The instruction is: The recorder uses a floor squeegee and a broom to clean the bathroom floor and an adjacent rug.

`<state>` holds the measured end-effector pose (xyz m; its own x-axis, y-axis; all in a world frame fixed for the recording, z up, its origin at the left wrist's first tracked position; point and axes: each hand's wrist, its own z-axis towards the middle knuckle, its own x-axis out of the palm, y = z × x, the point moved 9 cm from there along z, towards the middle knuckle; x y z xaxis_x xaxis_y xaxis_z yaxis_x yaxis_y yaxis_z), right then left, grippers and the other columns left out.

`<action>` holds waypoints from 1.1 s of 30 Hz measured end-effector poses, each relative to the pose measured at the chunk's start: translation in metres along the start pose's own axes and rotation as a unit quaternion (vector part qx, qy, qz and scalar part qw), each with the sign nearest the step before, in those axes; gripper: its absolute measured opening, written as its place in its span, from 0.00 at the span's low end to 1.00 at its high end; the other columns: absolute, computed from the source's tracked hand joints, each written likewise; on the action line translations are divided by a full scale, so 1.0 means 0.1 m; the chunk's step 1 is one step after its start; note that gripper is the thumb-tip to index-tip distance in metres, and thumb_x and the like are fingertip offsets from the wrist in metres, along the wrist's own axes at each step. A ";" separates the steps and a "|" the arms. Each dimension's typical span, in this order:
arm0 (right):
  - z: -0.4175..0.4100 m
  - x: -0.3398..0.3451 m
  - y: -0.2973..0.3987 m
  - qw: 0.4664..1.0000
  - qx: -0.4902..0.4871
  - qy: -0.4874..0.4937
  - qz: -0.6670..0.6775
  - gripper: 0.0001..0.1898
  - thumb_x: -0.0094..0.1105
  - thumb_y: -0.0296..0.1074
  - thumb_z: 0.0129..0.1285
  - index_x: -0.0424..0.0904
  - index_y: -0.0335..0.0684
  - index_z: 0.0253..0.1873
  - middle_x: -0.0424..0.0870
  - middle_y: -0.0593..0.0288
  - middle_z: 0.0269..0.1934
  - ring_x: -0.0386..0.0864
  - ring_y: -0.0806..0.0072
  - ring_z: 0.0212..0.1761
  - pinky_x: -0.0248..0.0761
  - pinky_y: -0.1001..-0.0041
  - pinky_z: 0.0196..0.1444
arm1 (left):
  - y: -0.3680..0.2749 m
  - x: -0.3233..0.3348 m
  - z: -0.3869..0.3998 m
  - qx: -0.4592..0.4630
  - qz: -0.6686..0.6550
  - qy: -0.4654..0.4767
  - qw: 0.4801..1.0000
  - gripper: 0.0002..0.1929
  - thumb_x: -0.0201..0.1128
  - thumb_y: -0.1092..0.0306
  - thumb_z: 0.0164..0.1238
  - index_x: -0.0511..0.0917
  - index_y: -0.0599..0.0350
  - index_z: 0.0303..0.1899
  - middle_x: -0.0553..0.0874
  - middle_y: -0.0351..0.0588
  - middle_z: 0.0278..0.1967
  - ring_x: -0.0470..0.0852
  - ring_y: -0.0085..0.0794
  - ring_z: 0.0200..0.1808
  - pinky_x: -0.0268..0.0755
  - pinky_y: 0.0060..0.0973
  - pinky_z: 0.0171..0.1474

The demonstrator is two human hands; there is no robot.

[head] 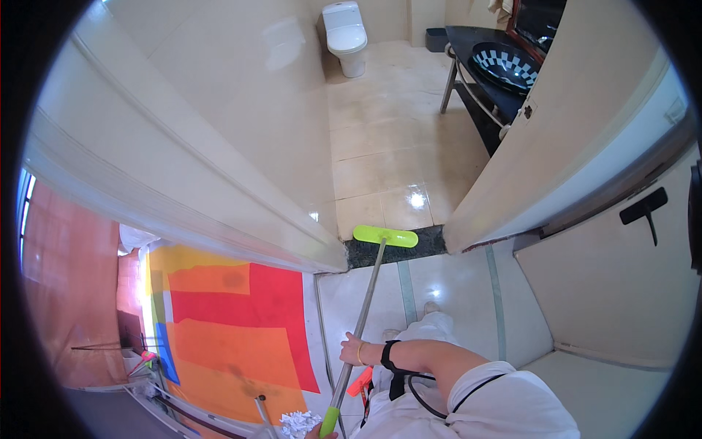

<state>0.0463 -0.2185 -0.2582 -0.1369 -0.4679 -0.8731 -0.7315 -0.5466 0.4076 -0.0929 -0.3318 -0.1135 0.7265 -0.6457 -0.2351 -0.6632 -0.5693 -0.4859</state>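
My right hand [354, 351] is closed around the metal pole [368, 302] of a floor squeegee or mop, partway along it. At the bottom edge, my left hand [319, 433] grips the green handle end [329, 421]; only part of this hand shows. The pole runs away from me to a lime-green head [385, 236], which lies over the dark stone threshold [428, 248] of a bathroom doorway. The underside of the head is hidden.
Beyond the doorway, a tiled floor [378, 159] leads to a white toilet [345, 38]. A black washbasin counter [466, 41] and grey bin [436, 40] stand at right. Wall and door edges flank the threshold. A colourful floor covering [230, 351] and a red-orange tool head [360, 381] are nearby.
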 end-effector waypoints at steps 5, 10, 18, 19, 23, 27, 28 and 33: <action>0.06 0.02 -0.14 0.998 0.052 -0.014 -0.019 0.04 0.50 0.35 0.48 0.75 0.50 0.28 0.76 0.70 0.27 0.70 0.76 0.39 0.55 0.61 0.45 | 0.10 0.01 0.04 0.034 -0.115 -0.044 0.992 0.11 0.51 0.63 0.56 0.69 0.59 0.37 0.67 0.35 0.17 0.62 0.17 0.17 0.55 0.15 0.20; -0.01 -0.08 -0.48 0.995 0.077 -0.057 -0.024 0.04 0.49 0.35 0.48 0.74 0.49 0.30 0.74 0.69 0.30 0.69 0.76 0.40 0.57 0.64 0.43 | -0.22 0.42 0.25 -0.107 -0.354 0.073 0.926 0.05 0.46 0.66 0.59 0.67 0.56 0.33 0.66 0.34 0.18 0.63 0.18 0.17 0.56 0.13 0.20; -0.13 -0.15 -1.23 0.986 0.135 -0.087 0.039 0.06 0.46 0.32 0.49 0.73 0.46 0.32 0.73 0.65 0.33 0.66 0.72 0.47 0.59 0.65 0.45 | -0.93 0.85 0.60 -0.116 -0.485 0.113 0.859 0.04 0.46 0.67 0.60 0.65 0.54 0.30 0.64 0.34 0.17 0.62 0.17 0.16 0.57 0.12 0.23; -0.13 -0.19 -1.35 0.987 0.130 -0.083 0.039 0.06 0.46 0.32 0.49 0.73 0.46 0.32 0.73 0.65 0.33 0.66 0.72 0.47 0.59 0.65 0.45 | -1.00 0.86 0.70 -0.108 -0.483 0.113 0.862 0.04 0.46 0.66 0.61 0.65 0.54 0.32 0.64 0.34 0.17 0.62 0.17 0.16 0.56 0.12 0.21; -0.14 -0.37 -1.92 0.988 0.139 -0.065 0.024 0.07 0.45 0.32 0.50 0.73 0.45 0.34 0.73 0.65 0.36 0.64 0.71 0.50 0.58 0.62 0.47 | -1.58 0.99 0.99 -0.089 -0.481 0.107 0.866 0.08 0.46 0.64 0.61 0.66 0.55 0.39 0.65 0.34 0.17 0.62 0.16 0.16 0.53 0.13 0.17; -0.12 -0.68 -2.59 0.988 0.137 -0.071 -0.024 0.07 0.46 0.32 0.50 0.73 0.45 0.35 0.73 0.64 0.38 0.63 0.70 0.53 0.58 0.61 0.48 | -1.80 1.24 1.62 -0.099 -0.537 0.180 0.818 0.10 0.50 0.64 0.59 0.64 0.55 0.40 0.69 0.42 0.25 0.65 0.21 0.18 0.62 0.19 0.26; -0.11 -0.76 -2.76 0.987 0.137 -0.078 -0.036 0.07 0.46 0.33 0.50 0.73 0.46 0.34 0.74 0.64 0.37 0.63 0.69 0.53 0.57 0.61 0.48 | -2.03 1.23 1.73 -0.106 -0.534 0.148 0.826 0.10 0.48 0.64 0.60 0.62 0.52 0.42 0.68 0.42 0.23 0.63 0.21 0.16 0.58 0.18 0.22; -0.06 -1.00 -3.41 0.982 0.152 -0.085 -0.069 0.08 0.46 0.33 0.51 0.74 0.47 0.35 0.74 0.66 0.35 0.64 0.69 0.51 0.57 0.63 0.47 | -2.67 1.34 2.17 -0.079 -0.519 0.168 0.834 0.11 0.49 0.62 0.60 0.60 0.48 0.42 0.69 0.42 0.24 0.62 0.20 0.15 0.56 0.17 0.19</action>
<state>0.3139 0.0105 -0.3081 -0.1125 -0.2677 -0.9569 -0.9134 -0.3512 0.2057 0.2202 -0.1559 -0.1975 0.8501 0.1469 0.5057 0.2581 -0.9533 -0.1569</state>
